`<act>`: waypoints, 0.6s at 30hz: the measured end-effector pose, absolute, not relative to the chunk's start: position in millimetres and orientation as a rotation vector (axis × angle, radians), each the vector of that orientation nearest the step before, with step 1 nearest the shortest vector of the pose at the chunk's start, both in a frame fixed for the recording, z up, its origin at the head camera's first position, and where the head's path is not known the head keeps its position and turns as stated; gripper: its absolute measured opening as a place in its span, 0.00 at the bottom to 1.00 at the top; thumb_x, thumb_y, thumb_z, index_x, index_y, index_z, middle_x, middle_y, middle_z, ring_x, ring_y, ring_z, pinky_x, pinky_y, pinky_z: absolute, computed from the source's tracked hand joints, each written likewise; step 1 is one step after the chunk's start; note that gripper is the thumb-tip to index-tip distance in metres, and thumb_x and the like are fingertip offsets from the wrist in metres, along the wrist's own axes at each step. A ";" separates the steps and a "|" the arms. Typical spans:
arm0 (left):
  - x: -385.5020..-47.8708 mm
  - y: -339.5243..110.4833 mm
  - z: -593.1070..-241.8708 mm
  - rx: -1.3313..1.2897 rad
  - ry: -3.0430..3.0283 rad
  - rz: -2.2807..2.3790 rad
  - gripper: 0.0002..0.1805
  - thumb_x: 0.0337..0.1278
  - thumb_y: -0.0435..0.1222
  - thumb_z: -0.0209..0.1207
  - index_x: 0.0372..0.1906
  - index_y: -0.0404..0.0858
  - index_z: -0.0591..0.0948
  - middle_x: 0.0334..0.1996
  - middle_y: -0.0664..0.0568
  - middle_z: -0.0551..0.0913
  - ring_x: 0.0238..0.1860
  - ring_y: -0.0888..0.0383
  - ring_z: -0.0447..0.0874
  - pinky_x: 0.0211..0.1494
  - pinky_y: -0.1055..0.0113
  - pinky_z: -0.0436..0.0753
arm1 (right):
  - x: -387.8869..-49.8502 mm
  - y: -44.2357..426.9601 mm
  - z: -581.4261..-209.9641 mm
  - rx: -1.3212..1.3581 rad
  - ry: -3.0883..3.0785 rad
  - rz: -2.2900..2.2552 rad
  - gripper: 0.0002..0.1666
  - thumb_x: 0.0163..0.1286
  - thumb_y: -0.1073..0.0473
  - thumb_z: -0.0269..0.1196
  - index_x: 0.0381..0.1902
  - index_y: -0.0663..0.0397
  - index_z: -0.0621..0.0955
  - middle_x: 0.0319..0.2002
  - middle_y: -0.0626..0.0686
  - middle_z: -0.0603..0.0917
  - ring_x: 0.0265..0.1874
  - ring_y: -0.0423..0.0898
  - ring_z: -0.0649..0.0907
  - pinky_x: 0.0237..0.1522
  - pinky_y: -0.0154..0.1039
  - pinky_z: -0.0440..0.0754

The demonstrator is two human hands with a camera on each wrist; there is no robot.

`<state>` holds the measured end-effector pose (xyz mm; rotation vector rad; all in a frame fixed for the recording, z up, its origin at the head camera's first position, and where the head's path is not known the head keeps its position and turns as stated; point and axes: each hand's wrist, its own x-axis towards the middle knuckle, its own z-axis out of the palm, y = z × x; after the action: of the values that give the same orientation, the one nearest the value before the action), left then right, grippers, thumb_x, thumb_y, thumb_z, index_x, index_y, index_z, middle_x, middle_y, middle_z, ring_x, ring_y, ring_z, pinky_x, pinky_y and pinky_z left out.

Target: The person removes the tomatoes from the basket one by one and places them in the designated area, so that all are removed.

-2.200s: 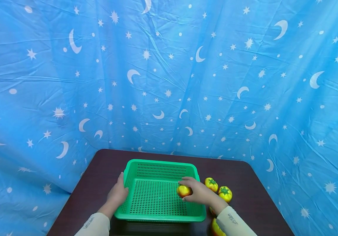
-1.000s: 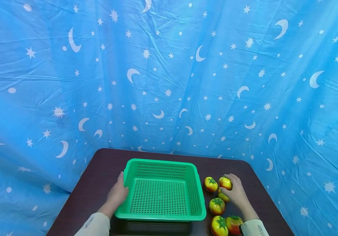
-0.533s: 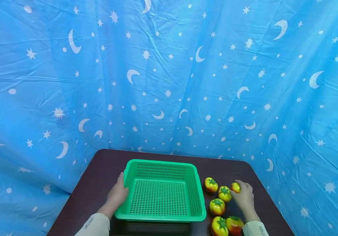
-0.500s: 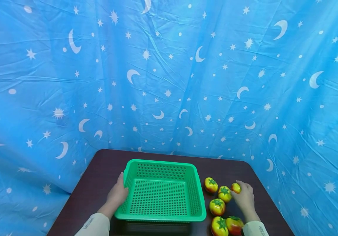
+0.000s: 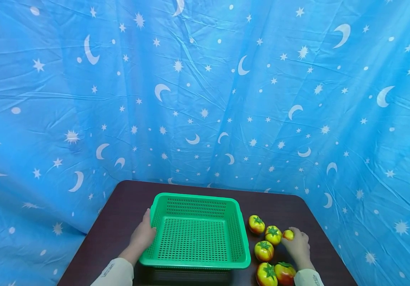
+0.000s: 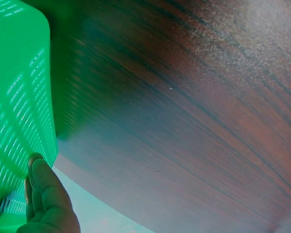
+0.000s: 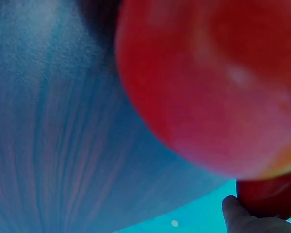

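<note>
A green plastic basket (image 5: 194,264) stands on the dark table. My left hand (image 5: 142,237) holds its left side, thumb over the rim; in the left wrist view the fingers (image 6: 48,189) lie along the slotted outer wall. To the right of the basket, my right hand (image 5: 298,247) holds a yellow-red tomato (image 5: 288,234) at table height, thumb on its near side. Several similar tomatoes with green leafy tops sit beside it, the closest being one tomato (image 5: 273,235) just to the left. In the right wrist view, a large red tomato (image 7: 208,97) hides much of the right hand.
The other tomatoes are a back one (image 5: 256,225), a middle one (image 5: 263,251) and two at the front, a left tomato (image 5: 267,274) and a right tomato (image 5: 285,273). Behind the table (image 5: 197,187) hangs a blue curtain (image 5: 205,95) with moons and stars.
My right hand carried the tomato from over the basket to the right group, then further right and slightly nearer. My left hand and the basket stayed put.
</note>
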<state>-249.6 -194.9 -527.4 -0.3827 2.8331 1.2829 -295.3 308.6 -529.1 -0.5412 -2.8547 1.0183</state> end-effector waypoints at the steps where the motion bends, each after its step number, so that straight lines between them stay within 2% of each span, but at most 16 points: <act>1: -249.5 -194.7 -527.2 -0.387 2.832 1.282 0.43 0.70 0.31 0.51 0.81 0.34 0.40 0.47 0.31 0.82 0.34 0.49 0.82 0.29 0.60 0.73 | -295.6 308.6 -530.6 -0.546 -2.857 1.019 0.40 0.63 0.59 0.64 0.68 0.70 0.64 0.66 0.79 0.54 0.58 0.76 0.62 0.59 0.71 0.67; 4: -249.4 -194.2 -526.5 -0.392 2.837 1.274 0.43 0.70 0.31 0.51 0.80 0.33 0.41 0.58 0.27 0.77 0.41 0.45 0.84 0.31 0.59 0.75 | -294.9 309.2 -534.7 -0.562 -2.870 1.020 0.40 0.62 0.58 0.63 0.68 0.71 0.64 0.65 0.80 0.55 0.57 0.76 0.62 0.59 0.71 0.67; 7: -249.5 -193.8 -525.5 -0.393 2.841 1.264 0.43 0.70 0.31 0.51 0.80 0.32 0.41 0.61 0.26 0.75 0.46 0.41 0.84 0.33 0.58 0.77 | -293.8 310.0 -538.0 -0.581 -2.885 1.031 0.39 0.63 0.58 0.63 0.67 0.72 0.64 0.64 0.80 0.56 0.57 0.76 0.62 0.59 0.71 0.67; 10: -249.5 -193.5 -524.8 -0.388 2.849 1.254 0.42 0.70 0.31 0.51 0.80 0.32 0.42 0.62 0.26 0.74 0.47 0.41 0.83 0.35 0.57 0.78 | -293.4 311.1 -542.5 -0.608 -2.896 1.034 0.39 0.63 0.58 0.63 0.67 0.73 0.64 0.63 0.80 0.56 0.57 0.76 0.63 0.59 0.70 0.68; 18: -249.2 -194.2 -525.9 -0.390 2.859 1.245 0.42 0.70 0.31 0.51 0.80 0.31 0.43 0.51 0.30 0.81 0.39 0.46 0.83 0.31 0.59 0.73 | -294.1 310.6 -551.0 -0.629 -2.918 1.011 0.38 0.64 0.58 0.63 0.66 0.73 0.65 0.62 0.80 0.59 0.57 0.77 0.65 0.57 0.69 0.70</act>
<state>-249.2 -194.2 -525.9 -0.3897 2.8589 1.2452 -294.1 310.6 -551.0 -0.6295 -2.9181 1.0112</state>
